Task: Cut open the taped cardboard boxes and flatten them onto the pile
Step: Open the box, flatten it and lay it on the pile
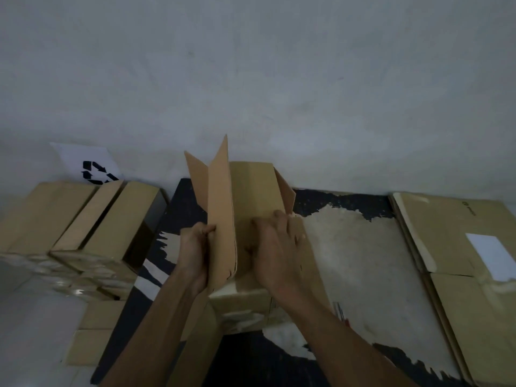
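Now the open cardboard box (251,196) stands at the centre of the dark worn mat (349,247), flaps up. Left hand (195,247) grips the tall left flap (220,219), fingers curled round its edge. Right hand (273,252) presses inside the box w/ fingers bent down on the cardboard; I cannot tell if it grips. At 3 o'clock lies the pile of flattened boxes (460,261), w/ a white label (494,255). At 9 o'clock, taped boxes (83,227) wait; behind them, at approx. 10 o'clock, a recycling sign (92,166).
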